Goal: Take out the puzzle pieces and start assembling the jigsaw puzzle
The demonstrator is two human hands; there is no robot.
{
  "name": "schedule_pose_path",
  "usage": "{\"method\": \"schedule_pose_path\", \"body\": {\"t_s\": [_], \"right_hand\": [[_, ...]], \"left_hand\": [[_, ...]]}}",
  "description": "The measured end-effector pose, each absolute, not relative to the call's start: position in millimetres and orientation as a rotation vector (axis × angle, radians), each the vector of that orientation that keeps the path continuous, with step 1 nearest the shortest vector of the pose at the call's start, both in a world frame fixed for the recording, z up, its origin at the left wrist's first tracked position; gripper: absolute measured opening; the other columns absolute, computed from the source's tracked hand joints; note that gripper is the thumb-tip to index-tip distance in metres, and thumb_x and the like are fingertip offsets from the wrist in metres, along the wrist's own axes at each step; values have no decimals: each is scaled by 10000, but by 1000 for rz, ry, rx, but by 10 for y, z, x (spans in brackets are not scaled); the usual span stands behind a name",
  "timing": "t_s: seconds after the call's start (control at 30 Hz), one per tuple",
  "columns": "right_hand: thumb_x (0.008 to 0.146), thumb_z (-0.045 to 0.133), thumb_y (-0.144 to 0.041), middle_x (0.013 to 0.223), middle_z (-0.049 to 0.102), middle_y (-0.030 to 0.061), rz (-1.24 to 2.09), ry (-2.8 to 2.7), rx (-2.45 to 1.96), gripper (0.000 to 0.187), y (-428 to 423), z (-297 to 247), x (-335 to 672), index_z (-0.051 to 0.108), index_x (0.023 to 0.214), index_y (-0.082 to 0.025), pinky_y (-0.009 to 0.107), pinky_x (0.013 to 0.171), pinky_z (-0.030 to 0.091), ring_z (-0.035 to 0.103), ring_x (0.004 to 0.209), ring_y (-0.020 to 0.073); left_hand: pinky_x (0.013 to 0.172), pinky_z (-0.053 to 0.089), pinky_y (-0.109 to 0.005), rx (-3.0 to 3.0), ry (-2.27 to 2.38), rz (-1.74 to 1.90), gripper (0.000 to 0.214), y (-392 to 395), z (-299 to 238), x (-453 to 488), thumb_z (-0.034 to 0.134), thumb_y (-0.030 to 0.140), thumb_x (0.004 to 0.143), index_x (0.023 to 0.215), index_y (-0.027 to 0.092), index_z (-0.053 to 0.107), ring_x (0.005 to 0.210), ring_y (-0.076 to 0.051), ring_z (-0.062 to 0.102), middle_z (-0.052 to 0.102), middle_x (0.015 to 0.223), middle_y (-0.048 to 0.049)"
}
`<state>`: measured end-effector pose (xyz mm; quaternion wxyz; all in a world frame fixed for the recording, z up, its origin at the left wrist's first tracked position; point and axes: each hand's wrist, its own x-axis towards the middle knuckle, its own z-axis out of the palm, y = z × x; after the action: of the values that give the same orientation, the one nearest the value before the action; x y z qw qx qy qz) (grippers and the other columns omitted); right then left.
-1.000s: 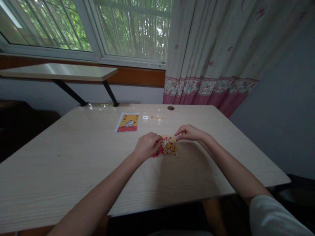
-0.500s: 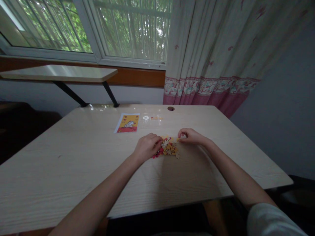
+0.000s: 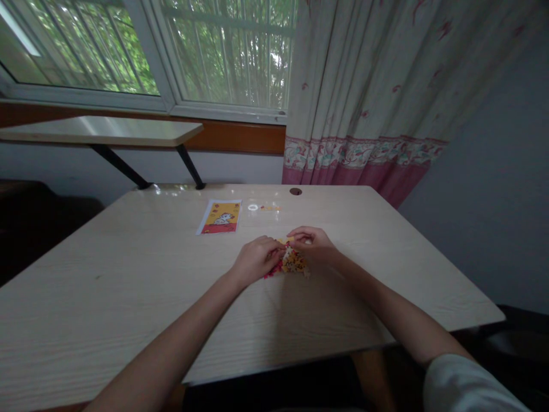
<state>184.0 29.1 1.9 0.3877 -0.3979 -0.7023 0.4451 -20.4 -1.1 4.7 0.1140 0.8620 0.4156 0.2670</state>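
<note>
A small heap of jigsaw puzzle pieces (image 3: 294, 262), yellow, white and red, lies between my hands on the table. My left hand (image 3: 256, 260) rests at the heap's left side, its fingers bent together over the red pieces; whatever its fingertips hold is hidden. From the right, my right hand (image 3: 316, 246) reaches over the heap's far edge. Its fingers stretch leftward with a gap to the thumb, and no piece shows clearly in them. Beyond the heap lie a short strip of orange pieces (image 3: 271, 208) and a white ring-shaped thing (image 3: 253, 208).
A printed picture (image 3: 221, 217) of a white animal on yellow and red lies at the back left of the wooden table (image 3: 171, 297). A raised shelf (image 3: 103, 130) on black supports, a cable hole (image 3: 295, 191), a window and a curtain (image 3: 360, 114) border the back.
My right hand has moved left, from beside the heap with a yellow piece pinched in its fingers to over the heap's far edge. My left hand has barely moved.
</note>
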Motion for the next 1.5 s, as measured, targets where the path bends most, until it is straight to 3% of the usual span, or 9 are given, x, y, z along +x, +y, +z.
{"method": "schedule_pose_path", "body": {"t_s": [0.2,0.33,0.5,0.67,0.83,1.1,1.5], "right_hand": [[705,691,-397,732,654,5,1036,-1682,-1000,231,202,-31,1710,618,789,-195,250,634,442,583,665,122],[673,713,-412,657,597,-12,985,-1688,-1035,243,202,-31,1682,625,722,-190,237,560,408,515,579,104],[647,726,-468,675,624,-2,1076,-1638,-1013,313,202,-34,1663,619,728,-185,235,557,437,556,598,111],[712,698,-446,730,667,16,895,-1723,-1008,263,195,-21,1696,664,782,-195,259,643,481,602,669,130],[783,672,-401,819,694,37,542,-1905,-916,202,189,-3,1757,704,880,-227,288,729,486,620,763,154],[835,637,-398,833,717,42,174,-2038,-764,202,243,-52,1808,713,936,-240,310,745,457,637,774,165],[826,637,-400,873,718,39,238,-2038,-908,175,198,16,1824,716,908,-267,350,807,427,629,817,190]], "left_hand": [[728,451,-276,2447,1234,869,168,-1,50,-184,538,256,879,912,182,685,795,-175,596,676,824,-45],[674,429,-263,2374,1281,904,185,0,60,-173,548,293,875,889,174,690,744,-167,584,668,794,-48],[597,388,-237,2246,1250,991,255,-1,51,-163,540,363,864,849,164,699,645,-139,539,647,732,-38],[484,317,-208,1899,1177,1040,268,9,24,-135,560,378,792,774,139,680,493,-100,437,539,550,13],[506,361,-211,1642,1112,1098,231,40,8,-137,597,358,692,711,136,659,517,-114,493,554,546,6],[518,376,-207,1624,1055,1092,186,74,-43,-161,595,313,693,709,140,659,530,-111,507,577,563,2],[517,408,-227,1671,1100,1051,304,21,30,-146,628,421,726,792,129,677,566,-132,548,628,627,-27]]}}
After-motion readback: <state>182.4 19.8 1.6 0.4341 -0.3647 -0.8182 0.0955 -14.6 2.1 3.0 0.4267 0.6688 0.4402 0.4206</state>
